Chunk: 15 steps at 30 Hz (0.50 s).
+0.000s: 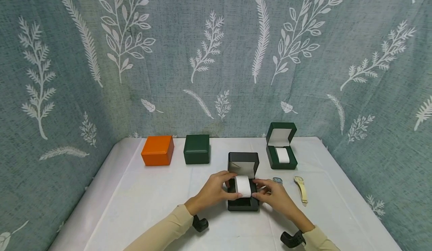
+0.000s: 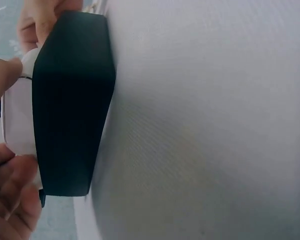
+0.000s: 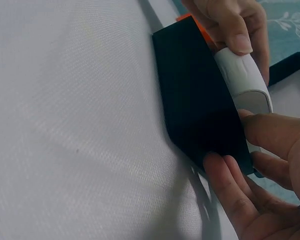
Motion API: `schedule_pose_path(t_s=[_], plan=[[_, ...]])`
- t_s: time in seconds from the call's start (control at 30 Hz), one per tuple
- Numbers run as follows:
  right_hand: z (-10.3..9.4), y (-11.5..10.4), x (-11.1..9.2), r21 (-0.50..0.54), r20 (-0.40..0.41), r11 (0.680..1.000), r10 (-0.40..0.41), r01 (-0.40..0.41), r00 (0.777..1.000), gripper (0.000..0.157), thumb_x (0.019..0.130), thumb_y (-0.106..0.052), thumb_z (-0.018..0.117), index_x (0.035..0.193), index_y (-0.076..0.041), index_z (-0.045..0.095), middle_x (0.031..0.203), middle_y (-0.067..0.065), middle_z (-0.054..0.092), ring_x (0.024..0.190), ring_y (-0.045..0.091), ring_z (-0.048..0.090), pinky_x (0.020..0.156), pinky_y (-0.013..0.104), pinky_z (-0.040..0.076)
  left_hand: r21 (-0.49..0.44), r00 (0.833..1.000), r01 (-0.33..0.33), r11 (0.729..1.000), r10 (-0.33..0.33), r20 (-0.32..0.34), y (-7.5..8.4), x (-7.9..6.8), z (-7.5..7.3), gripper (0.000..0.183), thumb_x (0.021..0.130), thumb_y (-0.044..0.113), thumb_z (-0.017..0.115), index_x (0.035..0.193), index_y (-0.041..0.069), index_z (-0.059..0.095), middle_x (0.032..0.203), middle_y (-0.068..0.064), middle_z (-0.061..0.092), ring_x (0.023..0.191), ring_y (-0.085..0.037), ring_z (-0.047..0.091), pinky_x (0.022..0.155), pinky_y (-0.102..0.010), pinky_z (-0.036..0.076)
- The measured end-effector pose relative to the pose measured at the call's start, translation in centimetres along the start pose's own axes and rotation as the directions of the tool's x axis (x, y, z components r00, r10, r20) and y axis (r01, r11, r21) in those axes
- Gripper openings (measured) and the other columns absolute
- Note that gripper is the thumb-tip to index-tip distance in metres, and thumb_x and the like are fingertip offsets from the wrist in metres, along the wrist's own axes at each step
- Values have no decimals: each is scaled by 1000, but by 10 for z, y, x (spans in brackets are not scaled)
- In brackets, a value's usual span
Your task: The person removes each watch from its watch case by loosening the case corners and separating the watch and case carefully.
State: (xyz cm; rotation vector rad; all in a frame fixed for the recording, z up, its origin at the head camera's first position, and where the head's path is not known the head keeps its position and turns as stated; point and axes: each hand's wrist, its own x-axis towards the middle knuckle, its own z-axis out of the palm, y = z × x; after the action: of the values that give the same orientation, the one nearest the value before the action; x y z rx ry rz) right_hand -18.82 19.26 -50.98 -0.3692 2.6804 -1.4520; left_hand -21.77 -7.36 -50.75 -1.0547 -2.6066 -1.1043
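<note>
A white watch cushion [image 1: 243,186] sits partly raised in a black watch box [image 1: 243,206] whose lid stands up. My left hand [image 1: 216,187] grips the cushion from the left, thumb near its front end and fingers toward its back. From the right, my right hand [image 1: 271,194] holds the cushion's other side between thumb and index finger. In the right wrist view, other fingers [image 3: 227,185] of that hand lie against the wall of the box [image 3: 195,95]. The left thumb presses on the white cushion [image 3: 240,75] there.
An orange box [image 1: 157,150] and a green box [image 1: 197,149], lids down, stand at the back left. At the back right is an opened green box [image 1: 282,165] with a white cushion. A gold watch [image 1: 301,190] and a blue-dialled watch [image 1: 277,180] lie right of the black box.
</note>
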Motion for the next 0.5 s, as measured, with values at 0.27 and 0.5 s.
schedule_pose_path(t_s=[0.27, 0.5], plan=[[0, 1, -1, -8, 5, 1000, 1, -1, 1000, 54, 89, -28, 83, 136, -6, 66, 112, 6, 69, 89, 15, 66, 66, 27, 54, 148, 999, -17, 989, 12, 34, -3, 1, 1, 67, 86, 54, 80, 136, 11, 67, 113, -1, 70, 73, -5, 57, 65, -22, 50], [0, 2, -1, -2, 6, 1000, -7, 7, 1000, 54, 90, -29, 82, 137, -6, 66, 112, 6, 68, 90, 15, 66, 67, 28, 55, 247, 996, -29, 969, 8, 89, -2, 0, 1, 74, 88, 60, 75, 143, 13, 63, 136, -3, 65, 121, -19, 63, 98, -36, 54]])
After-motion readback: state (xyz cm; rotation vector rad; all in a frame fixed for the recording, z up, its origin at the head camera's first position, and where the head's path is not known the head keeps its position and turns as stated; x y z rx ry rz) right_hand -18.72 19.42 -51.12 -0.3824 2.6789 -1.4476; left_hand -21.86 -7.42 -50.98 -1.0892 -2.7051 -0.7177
